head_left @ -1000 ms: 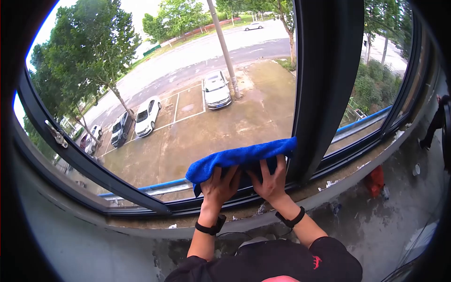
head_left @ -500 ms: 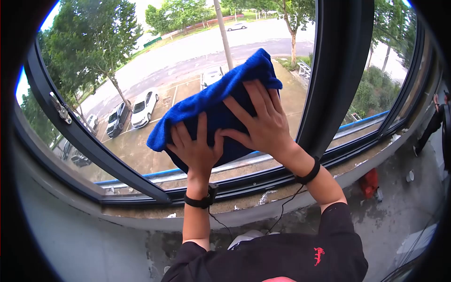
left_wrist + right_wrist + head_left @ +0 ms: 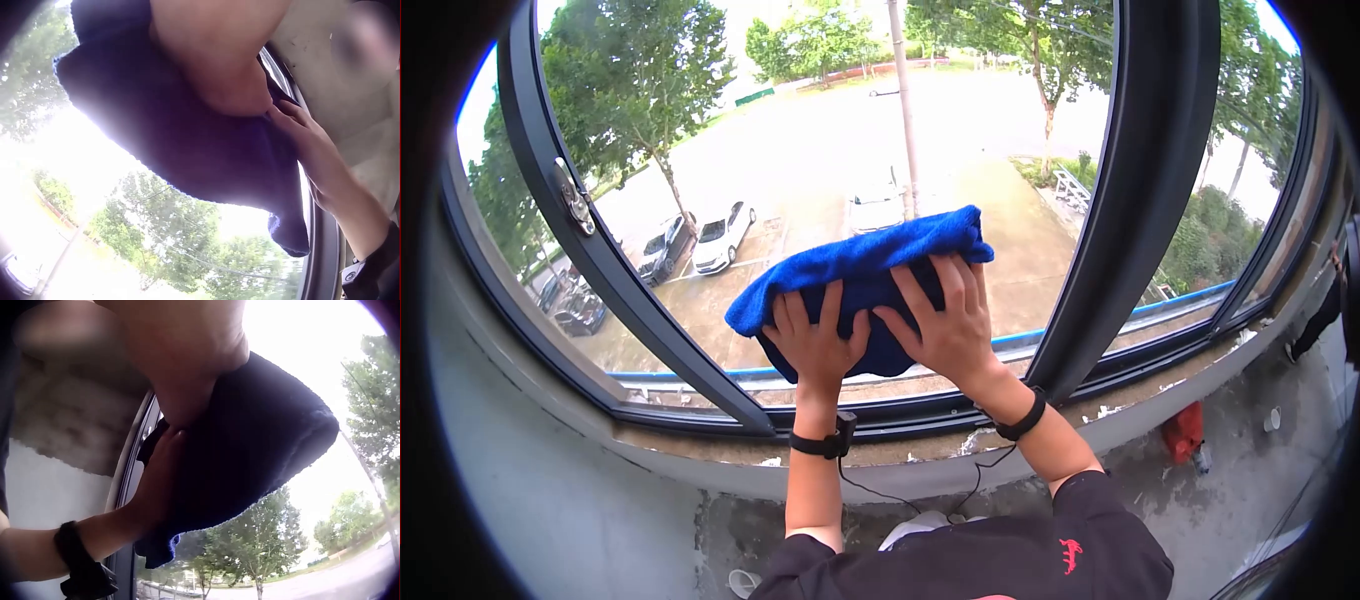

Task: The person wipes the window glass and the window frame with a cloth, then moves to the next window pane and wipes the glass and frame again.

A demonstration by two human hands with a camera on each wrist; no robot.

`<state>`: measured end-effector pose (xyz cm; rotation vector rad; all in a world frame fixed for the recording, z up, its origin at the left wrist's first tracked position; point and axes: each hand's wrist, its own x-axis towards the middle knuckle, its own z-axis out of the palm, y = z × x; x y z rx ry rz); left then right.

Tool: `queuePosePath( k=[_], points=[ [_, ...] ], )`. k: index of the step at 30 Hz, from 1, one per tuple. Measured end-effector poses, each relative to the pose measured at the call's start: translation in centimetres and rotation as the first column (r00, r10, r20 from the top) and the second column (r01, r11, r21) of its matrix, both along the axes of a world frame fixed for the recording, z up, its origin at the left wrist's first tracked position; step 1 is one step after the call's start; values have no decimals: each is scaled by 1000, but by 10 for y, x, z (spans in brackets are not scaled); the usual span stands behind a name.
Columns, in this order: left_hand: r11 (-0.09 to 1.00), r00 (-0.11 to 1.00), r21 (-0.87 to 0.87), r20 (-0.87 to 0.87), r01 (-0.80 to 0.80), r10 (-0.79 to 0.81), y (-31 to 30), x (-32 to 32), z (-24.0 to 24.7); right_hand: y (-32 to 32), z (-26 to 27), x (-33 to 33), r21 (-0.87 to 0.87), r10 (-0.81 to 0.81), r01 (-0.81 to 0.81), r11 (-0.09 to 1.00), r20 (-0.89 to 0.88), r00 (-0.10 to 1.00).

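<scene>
In the head view a bright blue cloth [image 3: 870, 245] lies spread against the window pane, its upper edge folded over in a thick roll. My left hand [image 3: 815, 340] presses the cloth's left part with fingers spread and pointing up. Beside it my right hand [image 3: 950, 325] presses the right part, fingers likewise splayed. The thumbs point toward each other across the cloth. From the left wrist the cloth [image 3: 187, 144] looks dark against the bright glass, with the right hand [image 3: 319, 153] beyond. The right wrist view shows the cloth's [image 3: 250, 437] loose edge hanging below the hands.
Dark window frame bars stand to the right [image 3: 1155, 200] and left [image 3: 615, 270], the left one with a metal handle [image 3: 574, 196]. Below runs a rough sill [image 3: 880, 452]. A red bag [image 3: 1183, 433] lies on the floor at right. Parked cars [image 3: 725, 238] show outside.
The cloth and both hands went from low on the pane near the right bar up and leftward, then came partway down. The cloth's slant is now flatter than half a second ago.
</scene>
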<state>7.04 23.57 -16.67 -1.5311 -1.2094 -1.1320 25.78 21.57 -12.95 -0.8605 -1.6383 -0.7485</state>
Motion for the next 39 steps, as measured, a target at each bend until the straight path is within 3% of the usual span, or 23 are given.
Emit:
queuePosePath(
  k=[6,14,24,28,32,34,39],
  points=[
    [998,997,-21,28,-64,65,1,-9,-15,15,-21,-4,20,-47,45,999,94,994],
    [998,998,-27,30,-56,57,0,-10,-20,21,-28,-5,96,-79,69,993,100,992],
    [1000,1000,-3,-20,-17,17,-2,-4,-65,15,-70,7,46,-56,53,998,62,997],
    [999,999,-50,-49,9,-12,-12,13,-84,16,-115,17,41,-57,56,998,24,998],
    [994,996,-104,-73,45,-52,-17,28,-115,7,-135,34,23,-175,175,984,3,985],
    [976,996,-202,-24,77,-83,-12,32,-129,7,-142,40,6,-167,167,986,15,986],
    [980,995,-172,3,98,-99,-12,41,-101,12,-112,47,60,-151,150,987,10,988]
  ],
)
